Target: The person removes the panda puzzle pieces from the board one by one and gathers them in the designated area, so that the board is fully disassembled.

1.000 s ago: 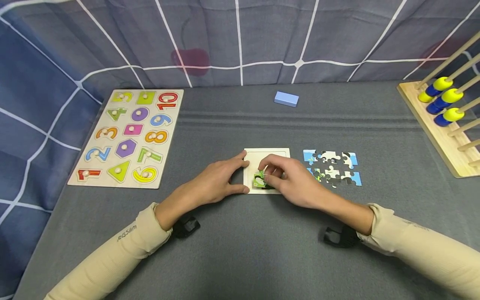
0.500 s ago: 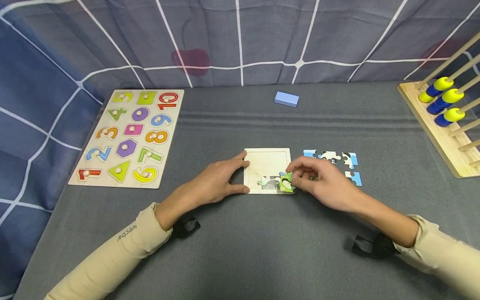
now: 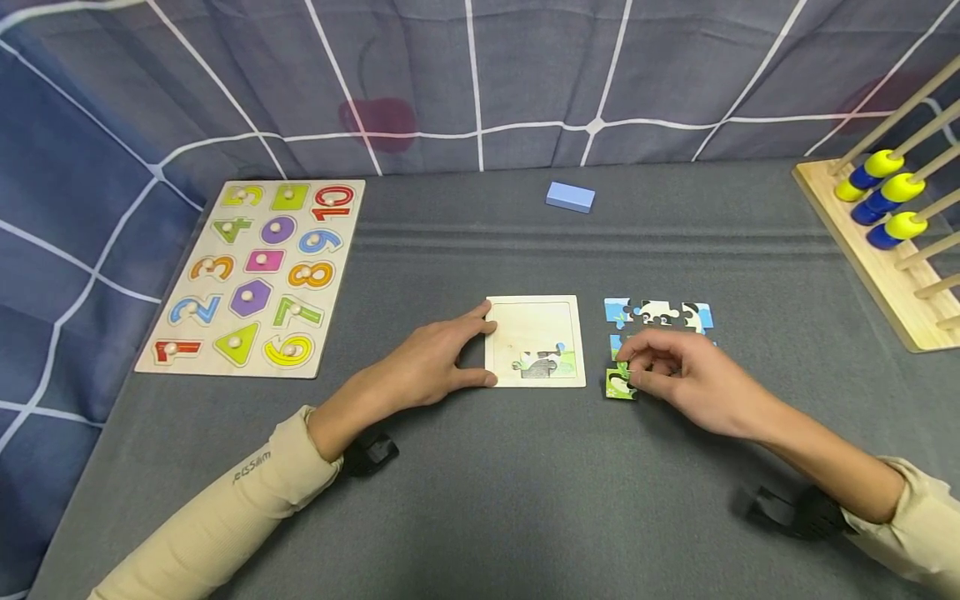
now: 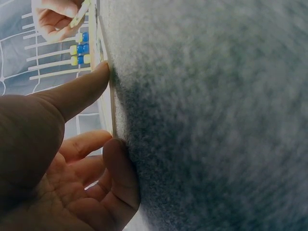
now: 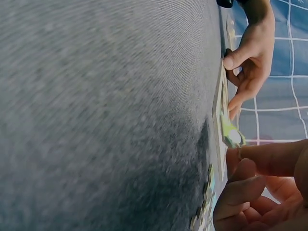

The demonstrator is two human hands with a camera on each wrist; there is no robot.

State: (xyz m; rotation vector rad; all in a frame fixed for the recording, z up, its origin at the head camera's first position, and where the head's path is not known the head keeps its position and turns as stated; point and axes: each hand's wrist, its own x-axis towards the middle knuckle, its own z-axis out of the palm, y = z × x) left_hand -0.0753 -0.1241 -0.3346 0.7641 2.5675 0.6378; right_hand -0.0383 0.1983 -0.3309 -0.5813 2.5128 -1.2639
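Note:
A square wooden puzzle tray (image 3: 531, 323) with a thin raised border lies mid-table. Low inside it is a patch of picture (image 3: 551, 364) in black, white, grey and green; whether this is printed or loose pieces I cannot tell. My left hand (image 3: 423, 362) rests its thumb and fingertips against the tray's left edge. To the right of the tray, my right hand (image 3: 693, 375) pinches a green jigsaw piece (image 3: 618, 385) between thumb and forefinger. Beyond that hand lie panda jigsaw pieces (image 3: 660, 312) in white, black and blue, partly hidden by it.
On the left lies a wooden peg board (image 3: 247, 279) with coloured numbers and shapes. A small blue block (image 3: 570, 197) lies toward the back. At far right stands a wooden bead frame (image 3: 877, 250) with yellow and blue beads. A checked curtain (image 3: 420, 75) hangs behind.
My right hand has moved right with the green jigsaw piece, from over the tray to beside the other pieces. My left hand stays at the tray's edge.

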